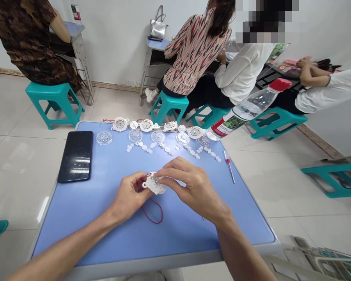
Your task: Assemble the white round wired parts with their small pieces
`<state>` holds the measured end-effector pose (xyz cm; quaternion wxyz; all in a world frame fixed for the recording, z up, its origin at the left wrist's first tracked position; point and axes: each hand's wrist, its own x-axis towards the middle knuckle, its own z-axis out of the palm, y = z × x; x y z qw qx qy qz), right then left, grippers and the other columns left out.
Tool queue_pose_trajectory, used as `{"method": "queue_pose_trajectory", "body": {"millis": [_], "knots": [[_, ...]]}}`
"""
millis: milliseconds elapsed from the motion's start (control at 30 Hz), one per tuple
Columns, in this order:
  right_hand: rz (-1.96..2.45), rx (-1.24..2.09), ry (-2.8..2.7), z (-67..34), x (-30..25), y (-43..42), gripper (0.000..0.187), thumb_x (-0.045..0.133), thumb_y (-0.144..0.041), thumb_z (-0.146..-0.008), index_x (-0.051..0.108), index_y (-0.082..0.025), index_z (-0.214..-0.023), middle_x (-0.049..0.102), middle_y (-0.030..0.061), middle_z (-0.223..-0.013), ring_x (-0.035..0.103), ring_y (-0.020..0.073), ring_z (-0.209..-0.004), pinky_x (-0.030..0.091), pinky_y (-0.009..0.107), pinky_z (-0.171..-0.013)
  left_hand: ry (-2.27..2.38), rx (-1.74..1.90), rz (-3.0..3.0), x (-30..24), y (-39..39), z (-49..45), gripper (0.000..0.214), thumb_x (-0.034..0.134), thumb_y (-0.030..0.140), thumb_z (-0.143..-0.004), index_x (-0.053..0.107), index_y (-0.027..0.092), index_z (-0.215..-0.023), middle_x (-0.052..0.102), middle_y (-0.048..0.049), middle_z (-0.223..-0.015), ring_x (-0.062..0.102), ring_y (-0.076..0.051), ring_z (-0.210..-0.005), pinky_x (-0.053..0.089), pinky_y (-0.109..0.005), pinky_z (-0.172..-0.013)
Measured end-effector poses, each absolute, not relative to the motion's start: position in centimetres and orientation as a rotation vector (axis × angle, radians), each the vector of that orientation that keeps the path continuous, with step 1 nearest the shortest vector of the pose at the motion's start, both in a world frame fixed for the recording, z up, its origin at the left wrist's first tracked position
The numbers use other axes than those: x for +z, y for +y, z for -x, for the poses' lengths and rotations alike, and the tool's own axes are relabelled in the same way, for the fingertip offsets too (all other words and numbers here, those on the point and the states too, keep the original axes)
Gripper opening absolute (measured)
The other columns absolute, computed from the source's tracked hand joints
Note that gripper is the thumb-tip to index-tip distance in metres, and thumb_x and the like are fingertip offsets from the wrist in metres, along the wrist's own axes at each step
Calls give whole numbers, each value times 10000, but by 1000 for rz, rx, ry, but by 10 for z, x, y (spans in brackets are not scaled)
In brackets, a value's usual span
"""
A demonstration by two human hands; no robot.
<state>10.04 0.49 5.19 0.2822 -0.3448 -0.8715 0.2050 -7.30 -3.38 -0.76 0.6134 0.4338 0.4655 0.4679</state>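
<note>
My left hand (130,195) and my right hand (190,183) meet over the middle of a blue table (105,226). Together they pinch a small white round plastic part (156,184) with a red wire (152,212) that loops down onto the tabletop. The left fingers grip its left edge, and the right fingers curl over its top and right side. Most of the part is hidden by my fingers.
A black phone (76,155) lies at the table's left. Along the far edge sit several white and clear round parts (146,125) and small white discs (169,149). A screwdriver (229,166) and a tilted water bottle (247,108) are at the right. People sit on teal stools (55,100) beyond.
</note>
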Motion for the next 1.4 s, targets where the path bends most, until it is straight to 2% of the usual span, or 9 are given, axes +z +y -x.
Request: {"method": "queue_pose_trajectory", "body": {"millis": [433,800,1233,1400], "knots": [[876,459,-2353,-102,48,4,131,608,-172,-905,710,-221,-971,708,48,-822,608,186,-768,513,318,-663,1073,1095,-991,-8,-34,72,212,788,260,-665,629,141,-738,613,-12,-726,528,-132,-716,434,-242,-691],[848,446,-2412,-104,52,1,241,522,-89,-924,693,-210,-1045,706,60,-843,598,193,-777,507,326,-640,1089,1085,-1008,-4,-33,73,193,781,237,-665,628,144,-737,575,8,-686,524,-134,-712,439,-243,-697],[1007,471,-2355,-102,55,1,21,670,-182,-855,679,-189,-873,673,36,-756,570,180,-727,460,314,-641,1086,1079,-1038,-9,-34,73,183,760,225,-695,642,132,-800,604,-13,-749,515,-134,-726,427,-244,-694],[1135,596,-2297,-100,57,1,66,741,-189,-797,676,-196,-809,655,-5,-710,569,149,-689,440,291,-649,1100,1074,-1037,-7,-34,72,175,736,218,-695,643,126,-811,601,-12,-746,502,-128,-713,419,-244,-686]]}}
